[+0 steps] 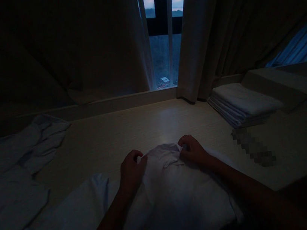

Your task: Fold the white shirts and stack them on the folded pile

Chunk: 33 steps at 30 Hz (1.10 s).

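Observation:
A white cloth garment (178, 194), perhaps a shirt, spreads across the low middle of the dim head view. My left hand (132, 170) pinches its far edge on the left. On the right, my right hand (193, 151) grips the same edge, fingers curled around the fabric. Between the two hands the edge is bunched and wrinkled, and it looks like a collar or waistband, though the dark hides which. Part of another white cloth (82, 199) lies beside my left forearm.
Crumpled white cloths (12, 186) cover the left side of the pale surface (132, 127). A folded white stack (245, 101) sits at the right, near a box-like object (276, 85). A blurred-out patch (254, 147) lies before the stack. Dark curtains (201, 29) flank a narrow window (163, 57).

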{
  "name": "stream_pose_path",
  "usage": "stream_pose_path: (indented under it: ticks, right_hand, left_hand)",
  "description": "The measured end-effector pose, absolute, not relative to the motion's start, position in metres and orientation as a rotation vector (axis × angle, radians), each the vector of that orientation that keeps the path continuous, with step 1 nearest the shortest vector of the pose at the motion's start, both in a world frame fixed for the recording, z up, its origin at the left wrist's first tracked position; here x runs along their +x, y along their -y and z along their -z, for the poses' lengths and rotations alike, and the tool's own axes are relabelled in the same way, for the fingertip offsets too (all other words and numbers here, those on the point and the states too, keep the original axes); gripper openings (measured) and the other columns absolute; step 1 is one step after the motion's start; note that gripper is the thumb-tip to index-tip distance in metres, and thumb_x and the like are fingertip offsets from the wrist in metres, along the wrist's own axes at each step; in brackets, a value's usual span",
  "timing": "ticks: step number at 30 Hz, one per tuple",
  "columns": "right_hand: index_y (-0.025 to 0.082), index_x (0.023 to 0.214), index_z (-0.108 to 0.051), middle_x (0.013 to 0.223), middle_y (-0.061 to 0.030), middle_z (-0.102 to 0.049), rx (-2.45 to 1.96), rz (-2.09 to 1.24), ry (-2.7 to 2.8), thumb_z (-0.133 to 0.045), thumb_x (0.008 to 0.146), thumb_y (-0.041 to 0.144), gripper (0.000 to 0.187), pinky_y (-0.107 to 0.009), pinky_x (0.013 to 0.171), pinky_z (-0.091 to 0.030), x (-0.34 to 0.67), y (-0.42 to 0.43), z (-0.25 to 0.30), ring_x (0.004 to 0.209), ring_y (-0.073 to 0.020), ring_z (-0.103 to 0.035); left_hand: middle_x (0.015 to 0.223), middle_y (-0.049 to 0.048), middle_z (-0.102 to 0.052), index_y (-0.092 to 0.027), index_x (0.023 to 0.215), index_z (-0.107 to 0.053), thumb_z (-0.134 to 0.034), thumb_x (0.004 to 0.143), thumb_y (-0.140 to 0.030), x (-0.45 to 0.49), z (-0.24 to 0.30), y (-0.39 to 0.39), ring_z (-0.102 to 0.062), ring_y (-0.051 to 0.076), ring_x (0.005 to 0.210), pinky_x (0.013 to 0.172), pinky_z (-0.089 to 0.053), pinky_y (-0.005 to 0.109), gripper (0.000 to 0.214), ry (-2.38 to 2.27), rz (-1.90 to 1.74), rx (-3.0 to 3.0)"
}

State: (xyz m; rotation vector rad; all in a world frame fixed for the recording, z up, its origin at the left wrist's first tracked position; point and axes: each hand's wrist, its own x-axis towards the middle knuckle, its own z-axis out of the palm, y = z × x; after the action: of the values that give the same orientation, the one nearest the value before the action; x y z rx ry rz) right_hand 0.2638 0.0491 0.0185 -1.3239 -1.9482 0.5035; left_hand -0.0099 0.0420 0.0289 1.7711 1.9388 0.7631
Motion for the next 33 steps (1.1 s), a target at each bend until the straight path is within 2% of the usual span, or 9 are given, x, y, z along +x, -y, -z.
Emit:
stream_pose_path:
  ticks: [3,5,7,10,14,18,22,26,33]
  right_hand:
    - [0.019,0.081,-0.06,0.081,-0.0016,-0.06,-1.463,-0.491,1.984,-0.058,0.084,0.034,0.015,-0.028,0.073,-0.036,0.259,-0.047,-0.024,0.08,-0.0174,-0.051]
    - [0.019,0.078,-0.061,0.073,-0.0011,-0.059,-1.585,-0.409,2.005,-0.057,0.087,0.04,0.023,-0.028,0.07,-0.034,0.256,-0.044,-0.027,0.074,-0.0169,-0.051]
    - [0.02,0.086,-0.065,0.071,-0.0016,-0.06,-1.648,-0.318,2.03,-0.056,0.089,0.037,0.02,-0.029,0.071,-0.033,0.254,-0.042,-0.028,0.072,-0.017,-0.052]
    - [0.023,0.101,-0.068,0.08,-0.003,-0.066,-1.617,-0.277,2.066,-0.052,0.091,0.027,0.019,-0.03,0.075,-0.034,0.255,-0.04,-0.029,0.076,-0.0176,-0.055]
    - [0.021,0.093,-0.069,0.089,-0.0053,-0.067,-1.531,-0.251,2.062,-0.052,0.092,0.026,0.018,-0.032,0.082,-0.035,0.259,-0.041,-0.032,0.088,-0.0197,-0.055]
    - [0.02,0.106,-0.066,0.097,-0.007,-0.066,-1.425,-0.216,2.111,-0.053,0.091,0.022,0.02,-0.032,0.083,-0.036,0.255,-0.039,-0.035,0.093,-0.0203,-0.054]
    - [0.019,0.093,-0.066,0.086,-0.0059,-0.065,-1.441,-0.237,2.167,-0.047,0.097,0.029,0.022,-0.031,0.077,-0.037,0.25,-0.036,-0.036,0.083,-0.0185,-0.054]
    - [0.02,0.09,-0.064,0.086,-0.005,-0.065,-1.404,-0.264,2.172,-0.048,0.097,0.031,0.021,-0.029,0.074,-0.038,0.249,-0.034,-0.037,0.082,-0.0176,-0.055]
    - [0.02,0.076,-0.058,0.077,-0.0047,-0.061,-1.526,-0.109,2.153,-0.055,0.092,0.039,0.025,-0.028,0.065,-0.033,0.252,-0.034,-0.04,0.071,-0.0169,-0.052]
  left_hand:
    - [0.08,-0.0006,-0.065,-0.023,0.087,-0.062,-0.054,0.077,-0.035,-0.004,-0.031,-0.032,-0.06,0.015,0.072,0.068,-0.044,0.027,0.018,-1.904,-0.889,1.796]
    - [0.092,0.0016,-0.067,-0.022,0.095,-0.063,-0.053,0.077,-0.029,0.0,-0.032,-0.027,-0.061,0.017,0.084,0.076,-0.045,0.029,0.021,-1.846,-0.962,1.886]
    - [0.096,0.0033,-0.067,-0.022,0.098,-0.065,-0.052,0.079,-0.028,0.001,-0.031,-0.024,-0.061,0.019,0.091,0.082,-0.045,0.032,0.023,-1.796,-0.974,2.023]
    - [0.088,0.0038,-0.066,-0.022,0.089,-0.067,-0.051,0.083,-0.035,-0.002,-0.031,-0.025,-0.06,0.02,0.089,0.082,-0.045,0.034,0.021,-1.809,-0.936,2.151]
    - [0.087,0.0044,-0.065,-0.02,0.087,-0.068,-0.053,0.085,-0.036,-0.006,-0.033,-0.029,-0.059,0.02,0.088,0.083,-0.045,0.034,0.022,-1.86,-1.059,2.184]
    - [0.094,0.0039,-0.065,-0.021,0.095,-0.068,-0.049,0.087,-0.029,-0.001,-0.035,-0.024,-0.059,0.017,0.09,0.084,-0.046,0.031,0.022,-1.768,-1.122,2.17]
    - [0.101,0.0044,-0.064,-0.022,0.103,-0.063,-0.051,0.088,-0.034,0.005,-0.037,-0.019,-0.059,0.019,0.097,0.089,-0.045,0.032,0.023,-1.76,-1.108,2.169]
    - [0.091,0.0051,-0.063,-0.022,0.086,-0.059,-0.055,0.084,-0.046,0.004,-0.04,-0.019,-0.058,0.021,0.091,0.084,-0.044,0.033,0.024,-1.894,-0.96,2.203]
    - [0.093,0.0073,-0.068,-0.021,0.093,-0.064,-0.044,0.092,-0.035,-0.001,-0.043,-0.017,-0.057,0.023,0.092,0.086,-0.038,0.038,0.025,-1.777,-0.732,2.535]
